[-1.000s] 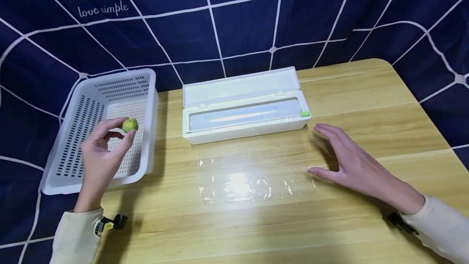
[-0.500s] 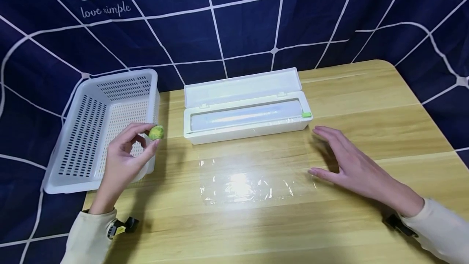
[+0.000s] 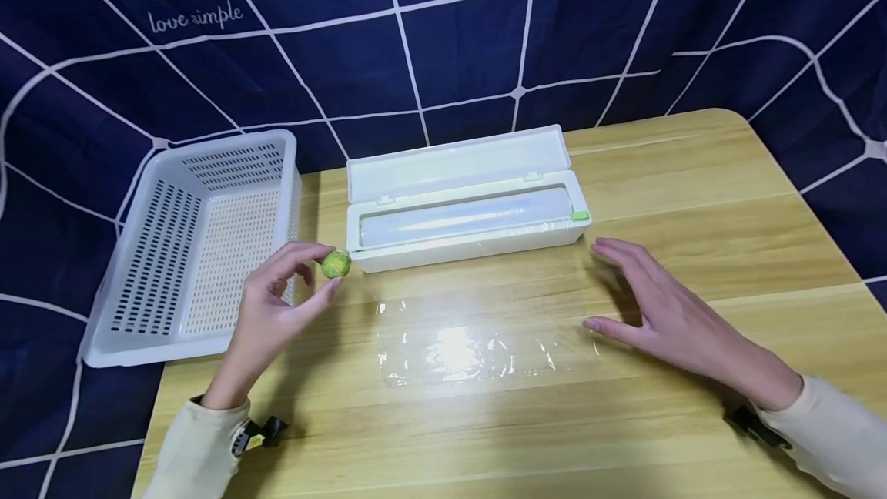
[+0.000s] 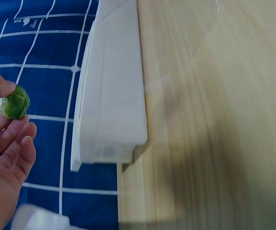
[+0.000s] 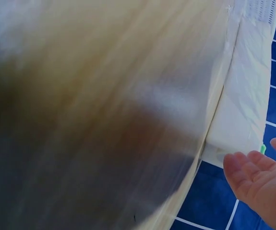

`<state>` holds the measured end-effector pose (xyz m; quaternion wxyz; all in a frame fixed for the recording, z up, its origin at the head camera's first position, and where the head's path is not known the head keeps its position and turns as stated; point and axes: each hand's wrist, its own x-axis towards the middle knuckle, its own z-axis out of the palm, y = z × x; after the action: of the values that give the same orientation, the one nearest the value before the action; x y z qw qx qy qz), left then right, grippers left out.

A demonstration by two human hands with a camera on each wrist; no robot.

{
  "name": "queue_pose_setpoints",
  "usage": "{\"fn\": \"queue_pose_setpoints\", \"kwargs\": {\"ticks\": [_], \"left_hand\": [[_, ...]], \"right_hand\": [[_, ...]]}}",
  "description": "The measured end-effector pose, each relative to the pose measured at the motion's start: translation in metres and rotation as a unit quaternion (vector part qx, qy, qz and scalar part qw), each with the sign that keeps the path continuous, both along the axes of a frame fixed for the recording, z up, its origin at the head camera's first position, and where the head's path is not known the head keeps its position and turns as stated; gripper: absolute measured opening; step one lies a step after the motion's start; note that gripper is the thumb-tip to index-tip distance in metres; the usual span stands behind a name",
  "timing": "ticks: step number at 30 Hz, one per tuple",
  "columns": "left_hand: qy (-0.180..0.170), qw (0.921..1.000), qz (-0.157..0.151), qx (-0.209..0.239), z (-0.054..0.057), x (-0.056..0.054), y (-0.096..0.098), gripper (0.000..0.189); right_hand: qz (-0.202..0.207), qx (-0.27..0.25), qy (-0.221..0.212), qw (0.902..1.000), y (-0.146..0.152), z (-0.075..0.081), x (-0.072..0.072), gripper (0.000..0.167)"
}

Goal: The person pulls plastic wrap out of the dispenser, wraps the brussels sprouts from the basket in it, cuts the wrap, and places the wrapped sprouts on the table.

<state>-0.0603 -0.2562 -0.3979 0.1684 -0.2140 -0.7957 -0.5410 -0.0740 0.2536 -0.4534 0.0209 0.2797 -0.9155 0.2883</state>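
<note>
Between thumb and fingertips my left hand (image 3: 277, 306) pinches a small green Brussels sprout (image 3: 336, 263), held above the table near the left end of a white cling film box (image 3: 457, 250). The left wrist view shows the sprout (image 4: 15, 102) with its leaves wrapped tight. A clear sheet of cling film (image 3: 478, 329) lies on the wood in front of the box, glossy and wrinkled along its near side. My right hand (image 3: 665, 306) is by the sheet's right edge, thumb and fingers apart, holding nothing; whether it touches the film I cannot tell.
A white slotted basket (image 3: 287, 175) stands at the left. The box's lid (image 3: 457, 164) is raised, showing the film roll (image 3: 464, 218) and a green slider (image 3: 579, 216). Behind the table (image 3: 693, 175) hangs a dark blue checked cloth (image 3: 471, 45).
My left hand has carried the Brussels sprout rightward, from over the basket to beside the box's left end. My right hand has stayed in place.
</note>
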Motion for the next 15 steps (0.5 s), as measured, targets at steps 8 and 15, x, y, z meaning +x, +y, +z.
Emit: {"fn": "queue_pose_setpoints", "kwargs": {"ticks": [8,15], "left_hand": [[0.008,0.999,-0.045,0.0,-0.005,0.006,0.019,0.049],[-0.005,0.9984,-0.043,-0.037,-0.017,0.009,0.035,0.047]], "right_hand": [[-0.001,0.002,-0.003,1.0,0.001,0.001,0.001,0.105],[0.001,0.001,0.003,1.0,0.001,0.002,0.003,0.108]]}}
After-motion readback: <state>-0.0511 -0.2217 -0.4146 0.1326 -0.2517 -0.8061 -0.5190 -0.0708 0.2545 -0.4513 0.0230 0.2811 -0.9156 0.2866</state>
